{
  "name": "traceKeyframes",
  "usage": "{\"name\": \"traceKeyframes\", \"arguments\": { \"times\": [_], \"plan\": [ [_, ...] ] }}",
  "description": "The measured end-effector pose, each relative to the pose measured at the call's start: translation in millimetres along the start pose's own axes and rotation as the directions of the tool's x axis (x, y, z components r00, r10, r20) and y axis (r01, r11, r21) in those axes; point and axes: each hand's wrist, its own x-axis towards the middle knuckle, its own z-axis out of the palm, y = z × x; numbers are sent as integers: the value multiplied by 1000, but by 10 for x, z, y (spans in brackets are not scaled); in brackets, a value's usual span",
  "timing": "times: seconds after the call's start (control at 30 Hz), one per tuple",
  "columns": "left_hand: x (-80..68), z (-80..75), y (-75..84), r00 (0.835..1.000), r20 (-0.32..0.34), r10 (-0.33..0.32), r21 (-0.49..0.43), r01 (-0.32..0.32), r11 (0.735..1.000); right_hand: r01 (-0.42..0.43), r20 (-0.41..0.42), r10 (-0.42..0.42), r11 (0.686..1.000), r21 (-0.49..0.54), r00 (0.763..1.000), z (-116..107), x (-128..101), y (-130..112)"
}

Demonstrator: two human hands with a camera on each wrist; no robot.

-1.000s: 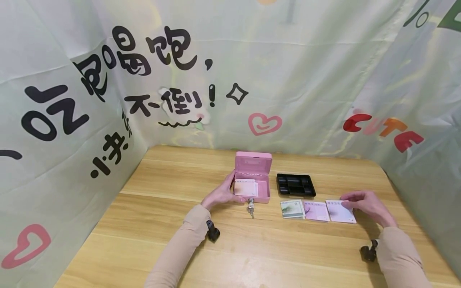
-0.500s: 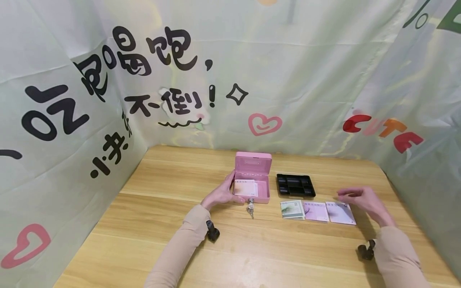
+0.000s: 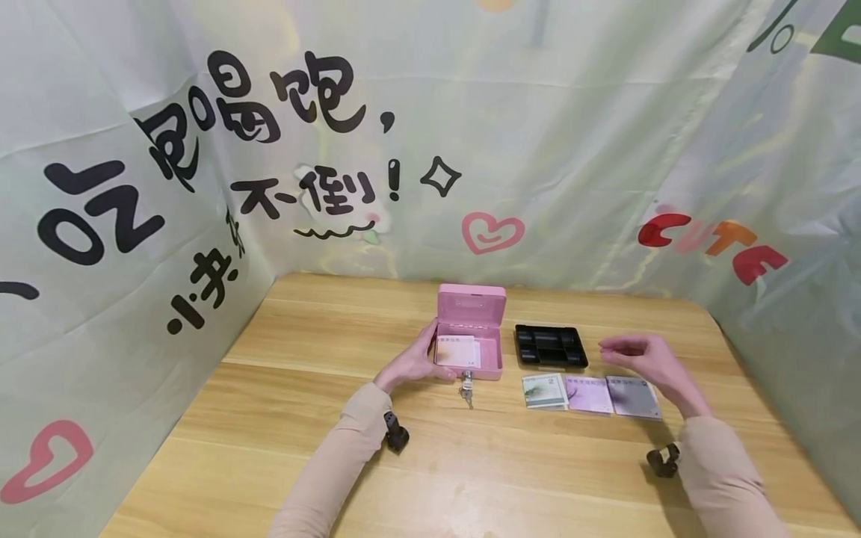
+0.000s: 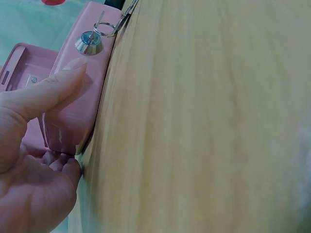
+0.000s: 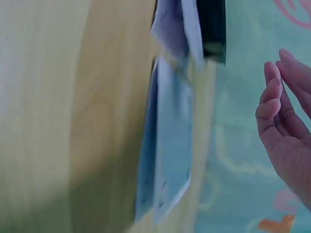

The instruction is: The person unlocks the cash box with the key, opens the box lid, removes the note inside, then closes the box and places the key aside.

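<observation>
My left hand (image 3: 412,366) grips the left front corner of a pink cash box (image 3: 471,305) whose lid stands raised. In the left wrist view the thumb lies on the box's front below the lock (image 4: 89,44), fingers bent round its side. Folded banknotes (image 3: 456,351) lie inside the box. Held up in the air, my right hand (image 3: 647,360) has loosely bent fingers and nothing in them. Below it on the table is a folded purplish banknote (image 3: 634,397); a pink-purple banknote (image 3: 589,396) and a green banknote (image 3: 545,392) continue the row leftward.
A black compartment tray (image 3: 551,347) sits right of the box, behind the banknotes. Keys (image 3: 467,390) hang from the lock at the box's front. Printed cloth walls (image 3: 578,164) close off the back and sides of the wooden table (image 3: 511,471).
My right hand has let go of the rightmost banknote, risen, and moved left towards the black tray. The left hand stays on the cash box.
</observation>
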Motion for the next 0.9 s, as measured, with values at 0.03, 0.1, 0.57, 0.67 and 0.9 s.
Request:
{"name": "traceKeyframes", "arguments": {
  "times": [0.03, 0.1, 0.57, 0.67, 0.9],
  "plan": [
    [3, -1, 0, 1000, 1, 1, -4, -1, 1000, 13, 1, -13, 1000, 3, 1000, 21, 10, -30],
    [7, 0, 2, 1000, -2, 2, -4, -2, 1000, 25, 6, -25, 1000, 3, 1000, 63, 34, -88],
    [0, 9, 30, 1000, -5, -1, 20, 1, 1000, 73, 76, -73, 997, -1, 994, 421, 167, -483],
    [-2, 11, 24, 1000, -5, 5, 25, -4, 1000, 96, 79, -95, 995, -6, 992, 494, 193, -571],
    [5, 6, 10, 1000, -3, 4, 29, -4, 1000, 157, 66, -156, 987, -21, 986, 671, 301, -731]
  ]
}}
